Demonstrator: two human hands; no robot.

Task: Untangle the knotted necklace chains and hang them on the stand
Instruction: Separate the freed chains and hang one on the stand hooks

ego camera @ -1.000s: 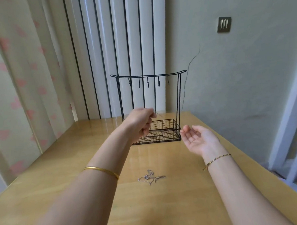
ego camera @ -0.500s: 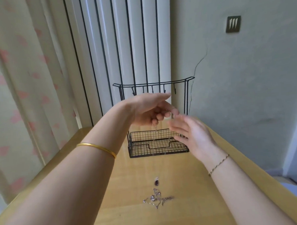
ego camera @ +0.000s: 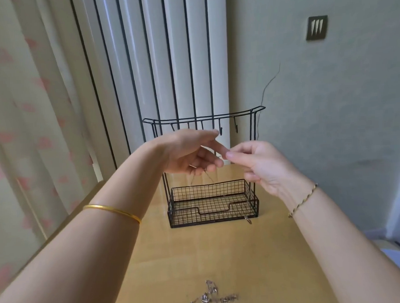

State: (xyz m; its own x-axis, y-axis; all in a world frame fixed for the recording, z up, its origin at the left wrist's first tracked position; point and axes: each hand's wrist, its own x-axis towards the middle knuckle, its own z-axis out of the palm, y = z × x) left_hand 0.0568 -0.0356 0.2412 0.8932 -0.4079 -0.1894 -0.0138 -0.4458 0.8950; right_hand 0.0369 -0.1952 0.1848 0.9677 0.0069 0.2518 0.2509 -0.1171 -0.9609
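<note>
Now both hands are up at the stand [ego camera: 204,118], just under its row of hooks [ego camera: 220,131]. The left hand [ego camera: 187,152] has its lower fingers curled round a fine chain [ego camera: 209,177], which drops in two thin strands below them towards the basket [ego camera: 210,210], with what looks like its pendant [ego camera: 248,219] dangling well below at the basket's front corner. The right hand [ego camera: 259,167] comes in tip to tip against the left forefinger, thumb and forefinger pressed together; whether a link sits between them I cannot tell, it is too fine. The job here, I'd say, is to spread the loop between the two hands, keep it lightly taut, lift it just above the fingers and drop it over one hook, letting go only once it catches. The remaining tangle [ego camera: 210,297] lies far below the fingers on the bench [ego camera: 279,251]. As for writing: none readable, and the wall plate [ego camera: 317,27] shows only three plain marks.
</note>
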